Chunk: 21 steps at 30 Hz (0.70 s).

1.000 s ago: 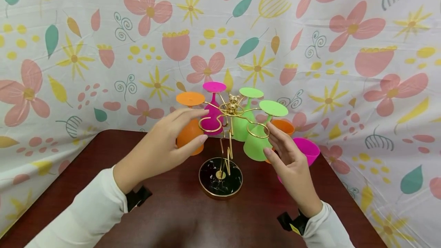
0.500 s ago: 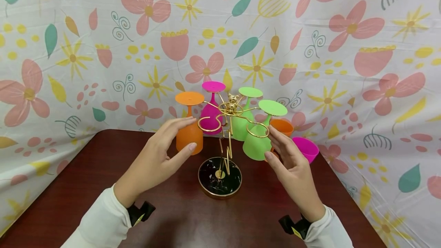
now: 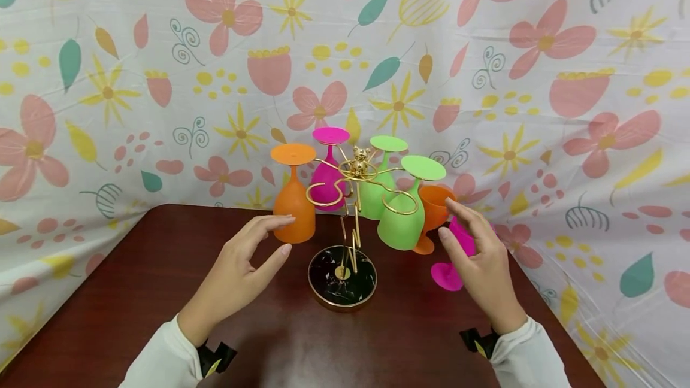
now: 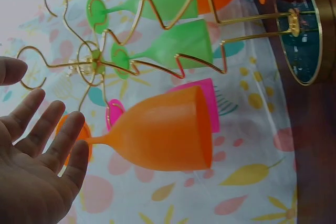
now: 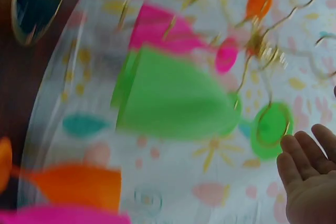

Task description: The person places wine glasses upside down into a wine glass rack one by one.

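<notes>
A gold wire rack with a small bear figure (image 3: pixel 361 162) on top stands on a round black base (image 3: pixel 342 276). Upside down on it hang an orange goblet (image 3: pixel 294 211), a magenta goblet (image 3: pixel 326 181) and two green goblets, one at the back (image 3: pixel 376 196) and one at the front right (image 3: pixel 401 223). My left hand (image 3: pixel 237 274) is held in front of the orange goblet, fingers relaxed and apart from the rack. On the right, my right hand (image 3: pixel 482 259) hovers with loose fingers, partly hiding an upright magenta goblet (image 3: pixel 447 276). Neither hand holds anything.
An upright orange goblet (image 3: pixel 438 202) stands on the dark wooden table (image 3: pixel 205 235), behind the front green one. Two curved wire loops, left (image 3: pixel 326 194) and right (image 3: pixel 400 202), reach toward me from the rack. A flower-printed curtain (image 3: pixel 345 47) surrounds the table's back and sides.
My left hand has drawn back toward me and left from the rack's front loop. My right hand has moved right, away from the front green goblet. The hanging goblets stay on the rack.
</notes>
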Tool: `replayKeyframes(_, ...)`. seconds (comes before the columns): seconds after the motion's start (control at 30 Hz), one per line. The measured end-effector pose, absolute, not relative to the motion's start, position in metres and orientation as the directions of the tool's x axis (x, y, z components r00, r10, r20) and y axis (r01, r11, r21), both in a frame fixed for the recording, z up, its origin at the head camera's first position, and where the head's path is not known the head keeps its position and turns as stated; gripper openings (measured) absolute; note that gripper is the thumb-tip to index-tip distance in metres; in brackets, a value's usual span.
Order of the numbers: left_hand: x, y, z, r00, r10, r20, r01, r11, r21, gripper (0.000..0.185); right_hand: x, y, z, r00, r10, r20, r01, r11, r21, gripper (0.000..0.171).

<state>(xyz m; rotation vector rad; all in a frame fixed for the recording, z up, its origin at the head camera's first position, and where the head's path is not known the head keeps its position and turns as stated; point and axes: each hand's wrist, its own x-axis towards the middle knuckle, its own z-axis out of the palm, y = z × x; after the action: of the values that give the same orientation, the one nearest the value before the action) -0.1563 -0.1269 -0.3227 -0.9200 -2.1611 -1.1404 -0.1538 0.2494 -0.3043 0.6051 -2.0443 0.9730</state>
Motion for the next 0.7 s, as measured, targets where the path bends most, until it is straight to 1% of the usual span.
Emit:
replayKeyframes(0.07, -0.156, -0.128, -0.326, -0.636, 0.322, 0.702, 0.760, 0.418, 0.498, 0.043, -0.165, 0.263, -0.308, -0.566, -0.070, 0.821, -0.629, 0.681, -0.376, 0.055)
replayKeyframes(0.13, -0.157, -0.129, -0.329, -0.638, 0.325, 0.698, 0.758, 0.422, 0.497, 0.044, -0.176, 0.276, -0.310, -0.556, -0.056, 0.830, -0.582, 0.739, -0.339, 0.054)
replayKeyframes(0.2, -0.157, -0.129, -0.331, -0.640, 0.330, 0.694, 0.757, 0.426, 0.495, 0.044, -0.187, 0.288, -0.312, -0.564, -0.052, 0.824, -0.536, 0.782, -0.317, 0.054)
replayKeyframes(0.33, -0.157, -0.129, -0.333, -0.653, 0.343, 0.675, 0.748, 0.433, 0.503, 0.045, -0.203, 0.308, -0.316, -0.653, -0.060, 0.755, -0.437, 0.844, -0.310, 0.057)
replayKeyframes(0.47, -0.155, -0.131, -0.337, -0.690, 0.366, 0.624, 0.717, 0.457, 0.526, 0.046, -0.212, 0.323, -0.317, -0.763, -0.090, 0.640, -0.326, 0.909, -0.261, 0.062)
replayKeyframes(0.57, -0.154, -0.132, -0.342, -0.715, 0.382, 0.585, 0.694, 0.482, 0.534, 0.048, -0.218, 0.330, -0.318, -0.830, -0.105, 0.548, -0.255, 0.945, -0.207, 0.070)
replayKeyframes(0.7, -0.153, -0.134, -0.348, -0.739, 0.397, 0.545, 0.671, 0.513, 0.536, 0.052, -0.224, 0.336, -0.319, -0.903, -0.108, 0.416, -0.199, 0.963, -0.182, 0.085)
